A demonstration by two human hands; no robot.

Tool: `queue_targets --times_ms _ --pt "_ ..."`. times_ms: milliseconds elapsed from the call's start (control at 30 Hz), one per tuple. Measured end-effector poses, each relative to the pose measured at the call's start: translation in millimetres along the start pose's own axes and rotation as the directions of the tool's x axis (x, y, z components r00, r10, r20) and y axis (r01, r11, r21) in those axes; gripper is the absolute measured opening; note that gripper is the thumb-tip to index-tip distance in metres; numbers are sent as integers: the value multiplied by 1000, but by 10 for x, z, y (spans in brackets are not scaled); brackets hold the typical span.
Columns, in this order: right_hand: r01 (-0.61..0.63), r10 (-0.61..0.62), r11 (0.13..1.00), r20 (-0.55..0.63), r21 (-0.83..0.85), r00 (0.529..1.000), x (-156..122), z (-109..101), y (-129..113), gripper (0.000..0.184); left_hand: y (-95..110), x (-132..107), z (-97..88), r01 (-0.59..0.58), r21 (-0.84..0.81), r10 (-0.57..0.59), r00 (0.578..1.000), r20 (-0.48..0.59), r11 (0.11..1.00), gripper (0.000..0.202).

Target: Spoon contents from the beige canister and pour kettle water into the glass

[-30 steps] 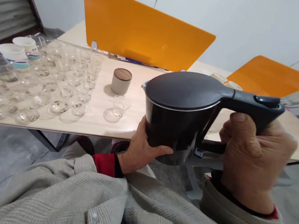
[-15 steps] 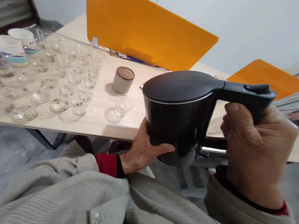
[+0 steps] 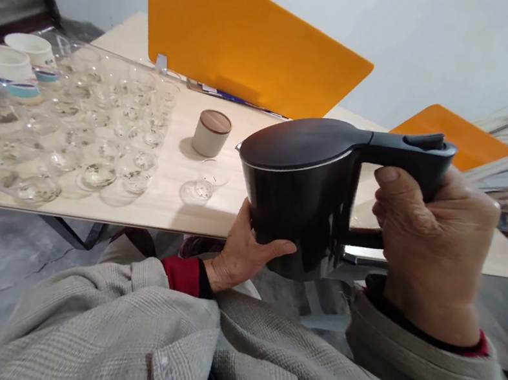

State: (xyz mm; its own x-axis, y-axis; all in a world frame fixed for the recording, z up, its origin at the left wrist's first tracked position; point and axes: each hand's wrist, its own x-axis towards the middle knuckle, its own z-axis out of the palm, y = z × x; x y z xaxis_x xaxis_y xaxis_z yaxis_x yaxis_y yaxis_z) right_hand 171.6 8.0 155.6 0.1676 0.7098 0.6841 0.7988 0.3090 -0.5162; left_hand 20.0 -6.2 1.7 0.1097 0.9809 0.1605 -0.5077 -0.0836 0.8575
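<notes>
Since earlier frame: black electric kettle (image 3: 305, 192) drifted slightly left and down, spout dipping a little; grip unchanged. Far left: two paper cups (image 3: 4, 62), then rows of small clear glasses (image 3: 96, 136) on wooden table (image 3: 157, 206); lidded ceramic jar (image 3: 211, 133); lone glass (image 3: 203, 182) nearest spout. Left hand (image 3: 243, 253) cupped under kettle base, supporting. Kettle held above table's near edge, lid closed. Right hand (image 3: 425, 246) wrapped tight around handle. Kettle rigid, smooth-walled, probably heavy if filled; hold by handle, steady the base.

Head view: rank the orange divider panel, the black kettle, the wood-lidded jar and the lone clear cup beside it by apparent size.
1. Orange divider panel
2. Black kettle, though nearness to the camera inflates it
3. Wood-lidded jar
4. Lone clear cup, close to the jar in size, so this order is unsure
</notes>
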Motion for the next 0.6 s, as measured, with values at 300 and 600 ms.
queue_targets --times_ms 300,600 --pt "-14 14 1000 20 -13 1000 30 37 -81 38 -28 20 -21 -9 -23 9 1000 -1 1000 103" --pt "-14 14 1000 33 -20 999 49 54 -92 36 -36 27 -35 -15 -42 15 1000 6 999 101"
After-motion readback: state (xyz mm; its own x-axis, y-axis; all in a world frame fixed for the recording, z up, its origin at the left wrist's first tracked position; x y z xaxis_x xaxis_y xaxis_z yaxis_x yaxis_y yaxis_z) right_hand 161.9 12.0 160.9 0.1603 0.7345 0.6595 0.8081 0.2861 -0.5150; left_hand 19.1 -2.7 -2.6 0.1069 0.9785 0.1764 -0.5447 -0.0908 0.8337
